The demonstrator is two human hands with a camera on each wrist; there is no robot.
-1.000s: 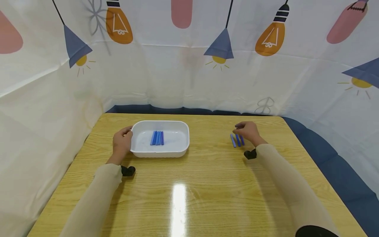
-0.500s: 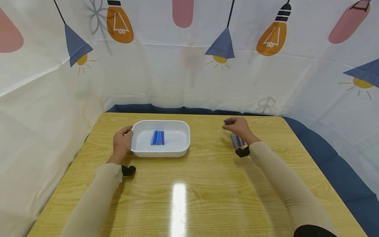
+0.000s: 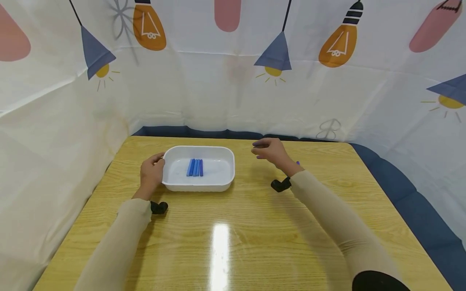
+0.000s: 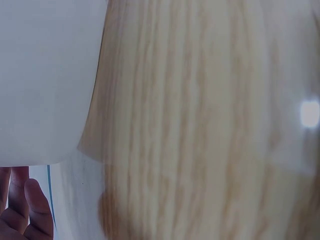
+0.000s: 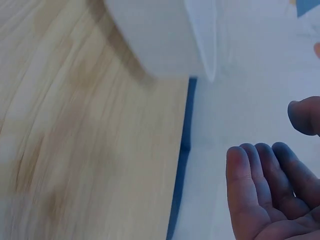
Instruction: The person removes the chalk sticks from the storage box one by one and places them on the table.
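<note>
Head view: left hand (image 3: 151, 171) grips the left end of the white tray (image 3: 219, 167), which is on the desk (image 3: 276, 242). Blue sticks (image 3: 195, 167) lie side by side in the tray, left of centre; the rightmost looks more violet. Right hand (image 3: 272, 153) hangs over the desk, just right of the tray, not touching it. Another violet stick (image 3: 298, 163) pokes out past the right wrist; my view of the rest is blocked.

Right wrist view: I see fingers (image 5: 241, 187) straight, thumb apart from them, a wide gap between, fingertips tinted bluish. Left wrist view: I get only bent fingers against the tray wall.

Beige sleeves (image 3: 331, 218), black units (image 3: 281, 185) at both wrists. Curtain (image 3: 204, 93) behind, printed with lamps and bulbs. Glare strip on the desk, near side.
</note>
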